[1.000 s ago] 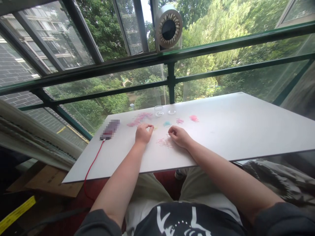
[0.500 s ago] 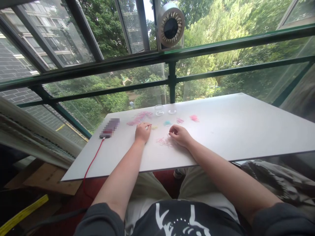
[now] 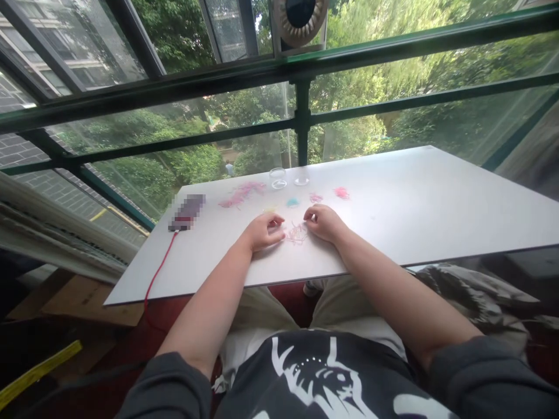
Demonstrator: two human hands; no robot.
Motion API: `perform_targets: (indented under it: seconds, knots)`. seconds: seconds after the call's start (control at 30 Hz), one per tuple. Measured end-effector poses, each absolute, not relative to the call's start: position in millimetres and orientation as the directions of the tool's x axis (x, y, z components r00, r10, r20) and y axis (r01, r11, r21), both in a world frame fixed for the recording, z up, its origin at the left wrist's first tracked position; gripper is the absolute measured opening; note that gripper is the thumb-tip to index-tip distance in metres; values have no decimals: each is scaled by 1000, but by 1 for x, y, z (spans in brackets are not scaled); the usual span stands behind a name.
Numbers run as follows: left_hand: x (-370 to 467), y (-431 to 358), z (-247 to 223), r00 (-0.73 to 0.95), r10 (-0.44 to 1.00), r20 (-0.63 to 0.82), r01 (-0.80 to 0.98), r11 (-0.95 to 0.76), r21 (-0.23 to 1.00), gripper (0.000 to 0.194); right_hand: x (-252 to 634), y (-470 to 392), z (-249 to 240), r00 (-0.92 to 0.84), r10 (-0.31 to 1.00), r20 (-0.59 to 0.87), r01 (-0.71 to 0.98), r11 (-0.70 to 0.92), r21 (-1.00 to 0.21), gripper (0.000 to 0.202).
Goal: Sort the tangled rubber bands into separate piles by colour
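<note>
My left hand [image 3: 265,230] rests on the white table at the left side of a loose pale pink pile [image 3: 296,233] of thin strands, its thumb and fingers apart. On the other side of that pile is my right hand [image 3: 322,221], its fingers curled toward the thumb; whatever they may hold is too small to make out. Behind the hands lie a small teal pile [image 3: 292,202], a small pink-purple pile [image 3: 315,198] and a bright pink pile [image 3: 341,192]. A faint yellow pile [image 3: 269,210] shows just behind my left hand.
A larger pink-purple heap [image 3: 243,194] spreads at the back left. Two clear round containers, one left [image 3: 278,179] and one right [image 3: 301,179], stand at the table's back edge. A phone [image 3: 187,212] with a red cable [image 3: 161,265] lies on the left.
My left hand has moved from beside the yellow pile to the pale pink pile, and its fingers have spread. My right hand stays by that pile. The view has tilted down.
</note>
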State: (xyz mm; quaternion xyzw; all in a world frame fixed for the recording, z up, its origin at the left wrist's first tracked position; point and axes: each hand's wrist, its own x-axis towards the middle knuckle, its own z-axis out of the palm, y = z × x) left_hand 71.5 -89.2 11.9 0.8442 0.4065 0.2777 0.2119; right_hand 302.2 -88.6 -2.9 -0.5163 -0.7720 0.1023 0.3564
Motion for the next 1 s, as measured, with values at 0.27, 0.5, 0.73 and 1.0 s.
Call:
perform_targets:
  seconds: [0.27,0.5,0.73,1.0]
  knots:
    - [72,-88,10,396,871,292,611,-487,624,33,297,-95,1,-428,755,497,643,641,-420,7]
    - [72,-87,9,391,874,289,620,-483,618,26,293,-98,1,-484,734,476,610,673,-418,12]
    - [71,-87,9,399,876,272,625,-477,618,24,294,-98,1,-501,741,447,615,668,-418,18]
    - [73,-84,7,303,893,333,660,-449,602,23,293,-100,2,-485,755,441,623,652,-432,13]
